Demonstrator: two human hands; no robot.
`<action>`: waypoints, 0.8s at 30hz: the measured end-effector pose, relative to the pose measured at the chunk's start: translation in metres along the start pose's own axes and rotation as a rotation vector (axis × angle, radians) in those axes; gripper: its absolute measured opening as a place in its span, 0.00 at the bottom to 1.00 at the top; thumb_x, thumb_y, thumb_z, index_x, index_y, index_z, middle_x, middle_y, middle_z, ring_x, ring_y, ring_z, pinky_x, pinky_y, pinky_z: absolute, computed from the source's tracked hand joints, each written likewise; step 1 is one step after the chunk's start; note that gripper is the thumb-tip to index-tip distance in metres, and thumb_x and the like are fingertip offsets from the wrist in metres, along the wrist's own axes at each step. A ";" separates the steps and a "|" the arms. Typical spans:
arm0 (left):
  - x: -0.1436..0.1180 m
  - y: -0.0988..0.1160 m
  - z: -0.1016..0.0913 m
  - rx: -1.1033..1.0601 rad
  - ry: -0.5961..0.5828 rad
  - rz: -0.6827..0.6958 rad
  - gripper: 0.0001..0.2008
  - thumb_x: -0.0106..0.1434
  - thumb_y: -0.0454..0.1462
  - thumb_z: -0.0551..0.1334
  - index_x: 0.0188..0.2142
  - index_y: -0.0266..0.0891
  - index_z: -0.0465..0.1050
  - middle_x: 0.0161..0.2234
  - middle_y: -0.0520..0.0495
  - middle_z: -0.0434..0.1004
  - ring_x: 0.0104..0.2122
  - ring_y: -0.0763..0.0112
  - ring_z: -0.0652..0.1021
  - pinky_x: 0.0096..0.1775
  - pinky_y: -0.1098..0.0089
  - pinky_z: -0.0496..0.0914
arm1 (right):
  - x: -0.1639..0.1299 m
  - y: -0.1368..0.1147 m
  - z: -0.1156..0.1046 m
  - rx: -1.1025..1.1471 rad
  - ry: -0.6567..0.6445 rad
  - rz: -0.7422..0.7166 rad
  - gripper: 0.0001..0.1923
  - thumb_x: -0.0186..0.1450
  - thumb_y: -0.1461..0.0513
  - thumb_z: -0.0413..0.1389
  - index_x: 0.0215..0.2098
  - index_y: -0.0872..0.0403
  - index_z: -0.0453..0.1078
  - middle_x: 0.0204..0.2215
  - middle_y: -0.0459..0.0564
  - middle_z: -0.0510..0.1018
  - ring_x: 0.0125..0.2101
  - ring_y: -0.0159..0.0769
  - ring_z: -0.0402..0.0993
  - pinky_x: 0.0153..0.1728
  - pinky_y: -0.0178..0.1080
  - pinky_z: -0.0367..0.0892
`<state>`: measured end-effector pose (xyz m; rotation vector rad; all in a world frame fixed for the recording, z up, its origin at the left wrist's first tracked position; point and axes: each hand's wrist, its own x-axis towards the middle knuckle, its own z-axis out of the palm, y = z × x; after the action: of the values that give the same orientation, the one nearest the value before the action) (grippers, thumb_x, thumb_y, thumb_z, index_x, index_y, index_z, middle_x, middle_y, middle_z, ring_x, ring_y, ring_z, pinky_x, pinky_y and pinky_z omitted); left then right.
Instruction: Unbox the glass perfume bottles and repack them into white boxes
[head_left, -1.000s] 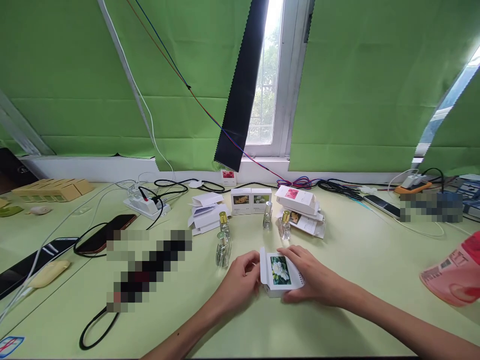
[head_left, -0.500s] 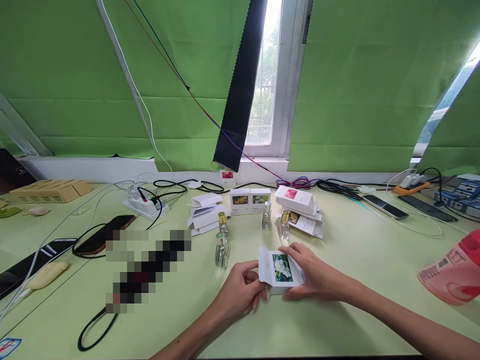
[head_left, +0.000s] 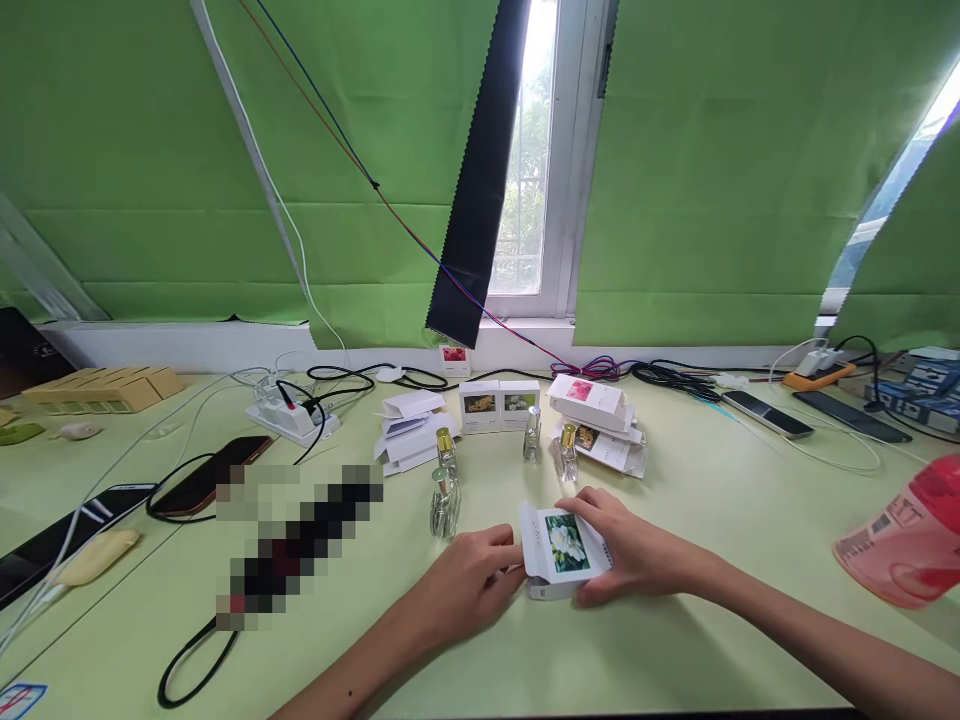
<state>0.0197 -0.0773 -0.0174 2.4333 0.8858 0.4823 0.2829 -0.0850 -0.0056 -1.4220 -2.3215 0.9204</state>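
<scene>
My right hand [head_left: 628,552] grasps the box [head_left: 568,545]; whether my left hand [head_left: 474,574] grips the flap [head_left: 532,538] beside it, I can't tell. Crooked pushing could crease it.

A pale green table [head_left: 660,660] carries four glass bottles [head_left: 444,512] near its middle. Behind them stand two picture boxes [head_left: 480,420], between piles of white cartons [head_left: 416,438]. A power strip [head_left: 281,418] lies left, a pink container [head_left: 896,545] far right.

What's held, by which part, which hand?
The right hand holds the open box by its right end, between thumb and fingers. The left hand is at the flap; whether it grips can't be told.
</scene>
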 end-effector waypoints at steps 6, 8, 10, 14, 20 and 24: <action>0.015 0.011 0.012 -0.344 0.065 -0.195 0.09 0.60 0.33 0.59 0.33 0.34 0.80 0.29 0.48 0.76 0.27 0.72 0.70 0.29 0.74 0.61 | 0.001 -0.001 -0.002 0.014 -0.031 0.015 0.47 0.49 0.50 0.71 0.62 0.50 0.61 0.51 0.54 0.64 0.54 0.50 0.62 0.57 0.47 0.63; 0.022 0.013 0.019 -0.494 0.053 -0.237 0.09 0.56 0.33 0.62 0.34 0.32 0.80 0.29 0.49 0.77 0.28 0.71 0.71 0.30 0.73 0.63 | 0.001 -0.002 -0.003 0.016 -0.037 0.022 0.47 0.49 0.49 0.71 0.63 0.50 0.61 0.52 0.54 0.64 0.54 0.51 0.62 0.57 0.47 0.63; 0.028 0.012 0.027 -0.578 0.077 -0.258 0.09 0.54 0.33 0.63 0.33 0.32 0.80 0.28 0.50 0.77 0.28 0.70 0.72 0.31 0.73 0.63 | 0.002 -0.004 -0.003 0.006 -0.041 0.026 0.48 0.48 0.49 0.71 0.63 0.50 0.61 0.52 0.54 0.64 0.54 0.51 0.62 0.57 0.48 0.63; 0.033 0.009 0.035 -0.584 0.165 -0.268 0.08 0.55 0.33 0.60 0.28 0.31 0.78 0.24 0.50 0.73 0.27 0.71 0.70 0.29 0.72 0.62 | 0.004 -0.004 -0.003 -0.038 -0.045 0.025 0.49 0.48 0.48 0.71 0.63 0.50 0.61 0.50 0.55 0.65 0.53 0.52 0.62 0.56 0.49 0.63; 0.010 0.008 0.014 -0.284 0.226 -0.335 0.07 0.59 0.38 0.62 0.30 0.37 0.77 0.30 0.49 0.73 0.29 0.71 0.70 0.30 0.72 0.63 | -0.010 0.005 -0.011 -0.071 -0.035 0.045 0.47 0.47 0.51 0.71 0.61 0.52 0.62 0.51 0.56 0.65 0.54 0.52 0.62 0.55 0.49 0.64; -0.008 0.005 -0.007 -0.286 0.160 -0.379 0.11 0.65 0.44 0.59 0.35 0.39 0.73 0.33 0.47 0.74 0.29 0.69 0.74 0.29 0.72 0.67 | -0.022 0.013 -0.020 -0.074 -0.057 0.084 0.47 0.48 0.51 0.70 0.62 0.53 0.61 0.52 0.57 0.65 0.55 0.53 0.62 0.56 0.49 0.63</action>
<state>0.0134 -0.0840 -0.0103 1.9322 1.2211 0.6175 0.3129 -0.0923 0.0033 -1.5527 -2.3768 0.9176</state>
